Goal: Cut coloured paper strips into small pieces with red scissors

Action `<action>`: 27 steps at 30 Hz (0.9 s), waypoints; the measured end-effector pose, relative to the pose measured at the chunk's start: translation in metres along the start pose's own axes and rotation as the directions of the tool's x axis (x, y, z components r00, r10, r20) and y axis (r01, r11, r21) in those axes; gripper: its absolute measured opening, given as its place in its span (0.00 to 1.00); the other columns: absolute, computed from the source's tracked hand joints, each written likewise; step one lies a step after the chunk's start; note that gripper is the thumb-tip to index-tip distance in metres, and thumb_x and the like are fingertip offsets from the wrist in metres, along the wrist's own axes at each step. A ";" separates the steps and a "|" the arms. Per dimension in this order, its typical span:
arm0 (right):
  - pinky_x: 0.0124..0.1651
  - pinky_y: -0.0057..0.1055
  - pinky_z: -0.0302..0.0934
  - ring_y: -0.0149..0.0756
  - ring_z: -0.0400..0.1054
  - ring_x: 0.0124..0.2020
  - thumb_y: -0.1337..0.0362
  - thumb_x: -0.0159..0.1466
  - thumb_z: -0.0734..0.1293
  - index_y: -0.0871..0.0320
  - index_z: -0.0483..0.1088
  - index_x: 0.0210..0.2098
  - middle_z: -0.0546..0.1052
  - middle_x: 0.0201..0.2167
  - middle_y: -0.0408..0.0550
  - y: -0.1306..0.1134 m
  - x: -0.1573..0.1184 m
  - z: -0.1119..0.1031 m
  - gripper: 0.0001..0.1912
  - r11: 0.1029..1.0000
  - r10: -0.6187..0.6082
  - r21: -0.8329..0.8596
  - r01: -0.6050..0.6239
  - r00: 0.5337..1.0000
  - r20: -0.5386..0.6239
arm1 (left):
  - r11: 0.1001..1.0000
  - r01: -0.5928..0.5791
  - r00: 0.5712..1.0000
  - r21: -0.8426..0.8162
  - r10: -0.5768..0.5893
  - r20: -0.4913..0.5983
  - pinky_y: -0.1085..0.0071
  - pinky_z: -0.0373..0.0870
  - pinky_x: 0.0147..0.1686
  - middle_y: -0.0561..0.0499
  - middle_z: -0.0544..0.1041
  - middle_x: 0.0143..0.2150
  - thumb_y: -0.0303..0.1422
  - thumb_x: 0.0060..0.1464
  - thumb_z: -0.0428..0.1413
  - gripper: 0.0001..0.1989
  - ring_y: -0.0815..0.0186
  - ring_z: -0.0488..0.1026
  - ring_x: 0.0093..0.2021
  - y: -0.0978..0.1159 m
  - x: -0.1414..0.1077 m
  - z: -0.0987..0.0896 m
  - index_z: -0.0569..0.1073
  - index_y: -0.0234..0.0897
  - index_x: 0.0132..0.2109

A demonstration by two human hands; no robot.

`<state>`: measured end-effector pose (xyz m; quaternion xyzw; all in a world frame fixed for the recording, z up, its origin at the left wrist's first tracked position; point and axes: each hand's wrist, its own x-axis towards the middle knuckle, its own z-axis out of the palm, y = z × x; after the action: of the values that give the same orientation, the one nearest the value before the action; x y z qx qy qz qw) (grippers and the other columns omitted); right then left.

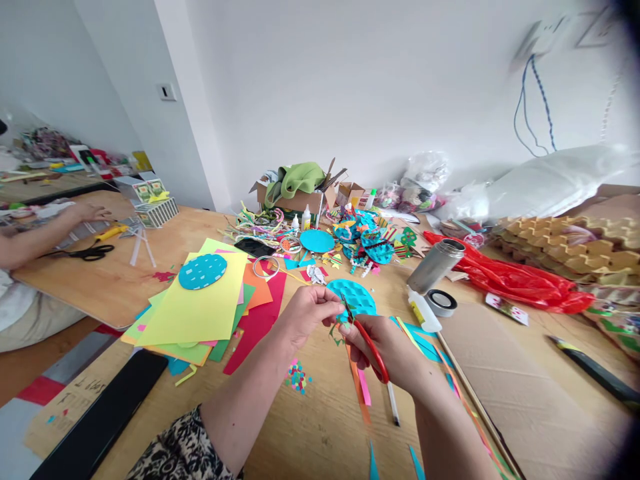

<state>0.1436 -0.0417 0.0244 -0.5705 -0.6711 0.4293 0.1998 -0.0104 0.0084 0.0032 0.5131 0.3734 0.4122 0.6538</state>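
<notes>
My right hand [373,343] is closed round the red handles of a pair of scissors [374,350], whose blades point up and away from me. Close by, my left hand [316,313] pinches a small piece of green paper [336,333] at the scissor blades. Its exact shape is hard to make out behind my fingers. Just beyond both hands lies a blue disc [357,293] with a raised pattern. On the table below them is a small heap of coloured paper dots [299,377]. A white pen [394,403] lies beside my right wrist.
Stacked coloured paper [200,313] covers the left. A metal flask [436,265], glue bottle [423,310] and cardboard sheet [510,380] are on the right. Craft scraps and a cardboard box [295,197] stand at the back. Another person's hand [85,213] is far left, near black scissors [93,253].
</notes>
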 end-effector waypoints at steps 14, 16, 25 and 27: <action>0.19 0.23 0.55 0.29 0.66 0.16 0.45 0.61 0.60 0.58 0.62 0.22 0.72 0.15 0.45 0.001 0.001 0.001 0.23 0.999 0.038 -0.003 -0.038 0.999 0.000 | 1.000 0.006 1.000 -0.030 -0.006 -0.020 0.76 0.59 0.23 0.55 0.68 0.20 0.32 0.39 0.60 0.07 0.75 0.63 0.20 0.002 0.000 -0.001 0.71 0.32 0.26; 0.19 0.23 0.55 0.29 0.66 0.16 0.45 0.61 0.60 0.58 0.63 0.22 0.72 0.16 0.45 0.000 0.000 0.001 0.23 0.999 0.032 -0.007 -0.032 0.999 -0.001 | 0.999 0.013 1.000 -0.035 -0.014 -0.016 0.76 0.59 0.23 0.55 0.68 0.20 0.32 0.39 0.60 0.08 0.74 0.63 0.21 0.001 0.000 -0.001 0.71 0.32 0.27; 0.20 0.23 0.56 0.29 0.66 0.16 0.44 0.60 0.60 0.58 0.63 0.22 0.73 0.16 0.45 0.001 0.000 0.000 0.23 0.999 0.026 -0.021 -0.026 1.000 -0.003 | 1.000 0.011 1.000 -0.013 -0.011 -0.005 0.75 0.58 0.23 0.55 0.68 0.20 0.31 0.38 0.60 0.07 0.74 0.63 0.21 0.002 -0.001 -0.001 0.72 0.32 0.26; 0.19 0.23 0.55 0.29 0.66 0.15 0.44 0.60 0.60 0.58 0.62 0.22 0.72 0.15 0.44 0.000 0.001 0.000 0.24 0.999 0.029 -0.022 -0.029 1.000 -0.002 | 1.000 0.013 1.000 -0.018 -0.014 -0.008 0.75 0.58 0.23 0.55 0.68 0.19 0.31 0.38 0.60 0.07 0.74 0.63 0.20 0.002 -0.001 -0.001 0.71 0.32 0.26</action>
<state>0.1432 -0.0412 0.0240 -0.5826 -0.6672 0.4244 0.1879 -0.0125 0.0084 0.0053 0.5029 0.3759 0.4132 0.6596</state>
